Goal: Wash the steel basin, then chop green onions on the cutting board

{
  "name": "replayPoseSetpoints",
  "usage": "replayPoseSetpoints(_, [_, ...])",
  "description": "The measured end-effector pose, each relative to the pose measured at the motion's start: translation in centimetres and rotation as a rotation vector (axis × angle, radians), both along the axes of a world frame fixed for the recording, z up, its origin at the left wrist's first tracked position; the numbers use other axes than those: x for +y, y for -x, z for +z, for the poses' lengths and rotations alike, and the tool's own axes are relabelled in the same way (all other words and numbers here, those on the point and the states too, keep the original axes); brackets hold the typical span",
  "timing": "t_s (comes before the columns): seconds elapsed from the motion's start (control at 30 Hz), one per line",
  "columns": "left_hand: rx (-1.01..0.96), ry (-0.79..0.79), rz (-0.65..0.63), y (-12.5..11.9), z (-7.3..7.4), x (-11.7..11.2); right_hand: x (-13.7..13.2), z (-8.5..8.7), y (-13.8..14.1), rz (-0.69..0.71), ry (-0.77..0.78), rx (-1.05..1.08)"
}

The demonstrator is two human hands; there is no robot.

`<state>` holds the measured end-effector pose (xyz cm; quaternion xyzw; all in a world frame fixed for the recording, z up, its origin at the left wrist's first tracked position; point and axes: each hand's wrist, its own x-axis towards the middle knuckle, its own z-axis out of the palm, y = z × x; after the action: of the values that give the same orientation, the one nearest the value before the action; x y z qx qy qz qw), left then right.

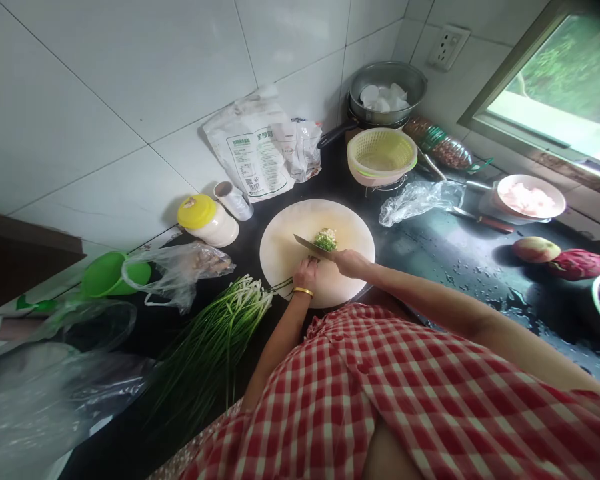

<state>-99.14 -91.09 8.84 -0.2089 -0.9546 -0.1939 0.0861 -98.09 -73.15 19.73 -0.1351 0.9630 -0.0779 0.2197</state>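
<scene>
My right hand (353, 263) is closed around the handle of a kitchen knife (311, 247), whose blade points left across a round white cutting board (285, 230). Beside the blade, my left hand (306, 273), with a yellow bangle at the wrist, is curled over green onion stalks (283, 285) on the board; their green ends stick out to its left. A small heap of chopped green onion (325, 239) lies just beyond the knife. Left of the board, a large bunch of green onions (225, 327) rests on the dark counter, white ends toward the board.
A yellow-lidded jar (207, 220), a plastic-film roll (234, 201) and a white printed bag (253, 157) stand along the wall. Behind the board are a yellow-green colander (383, 157) and a metal pan (387, 87). A bowl (530, 199), a dragon fruit (577, 264) and water drops are at right.
</scene>
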Motion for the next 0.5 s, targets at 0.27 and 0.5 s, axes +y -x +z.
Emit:
replayPoseSetpoints(0.27, [-0.001, -0.024, 0.125, -0.3, 0.1, 1.0, -0.3, 1.2, -2.5, 0.061, -0.006, 0.027])
replayPoseSetpoints(0.5, [0.030, -0.011, 0.124, -0.3, 0.2, 1.0, -1.3, 1.6, -2.2, 0.062, -0.004, -0.029])
